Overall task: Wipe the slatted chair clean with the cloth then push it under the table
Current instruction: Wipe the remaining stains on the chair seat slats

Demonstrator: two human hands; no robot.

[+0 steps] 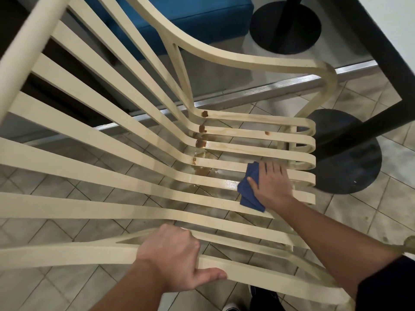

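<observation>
— While we start nearest ourselves, what do we log for the left hand [177,257]?

— Entry 1. Fingers curled over the near armrest of the cream slatted chair [247,60], thumb laid along the armrest's lower edge: a clamped grip. Below it, we note a dark shoe [265,297] on the pale tiled floor [67,286].

— And the right hand [272,182]?

— Entry 2. Well apart from the left, farther out over the seat. Fingers straight and spread, palm flat, pressing the folded dark-blue cloth [247,195] onto the seat slats near their looped front ends. Cloth shows at the thumb side; the rest lies under the palm.

— Soiling?

— Entry 3. Brown blotches [201,142] sit at the bend where seat meets back, across several slats. We see a wet sheen on the slats between blotches and cloth. One small brown spot [266,133] lies farther along a slat.

— Chair position?

— Entry 4. Standing on the tiles, seat front facing the black round pedestal base [350,153]. The looped slat ends overlap that base in our view; contact we cannot tell. The dark-edged white table [370,41] crosses the upper right corner.

— Beyond?

— Entry 5. A grey metal floor strip [247,92] runs behind the chair; past it, a second black round base [265,30] and a blue cushioned bench [202,14].
</observation>
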